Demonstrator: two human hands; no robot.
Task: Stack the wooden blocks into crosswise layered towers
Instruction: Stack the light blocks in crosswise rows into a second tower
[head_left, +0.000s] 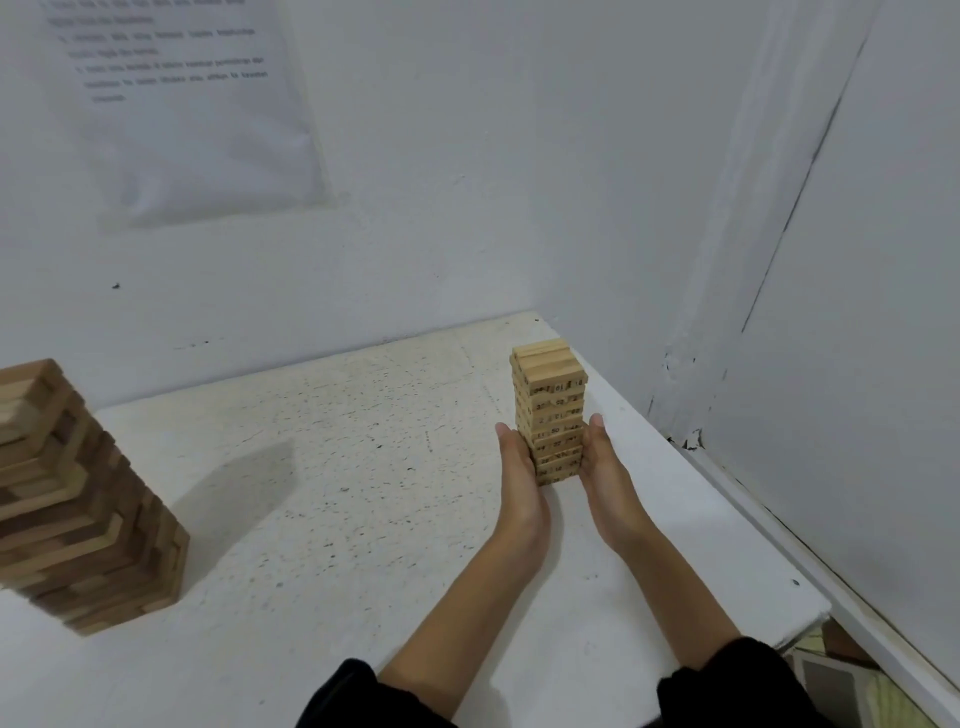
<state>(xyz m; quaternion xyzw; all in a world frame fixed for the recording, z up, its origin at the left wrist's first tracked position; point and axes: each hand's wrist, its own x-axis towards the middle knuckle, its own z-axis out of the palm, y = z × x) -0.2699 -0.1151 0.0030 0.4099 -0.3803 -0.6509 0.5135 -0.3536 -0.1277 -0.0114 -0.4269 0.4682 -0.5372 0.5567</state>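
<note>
Head cam: small pale tower (550, 410) stands near the bench's (337, 467) far right corner, left hand (517, 467) and right hand (602, 460) pressing flat against its lower sides, fingers straight. Bigger darker tower (78, 504) sits well apart at the left edge; paper sheet (197, 104) on the wall.

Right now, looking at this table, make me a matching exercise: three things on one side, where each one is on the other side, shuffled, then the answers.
Things:
1. small pale tower
2. large brown tower
3. printed sheet

Places:
A. up on the wall, upper left
B. between the left hand and the right hand, both flat against its sides
C. far left, apart from both hands

Pairs: 1-B, 2-C, 3-A
</note>
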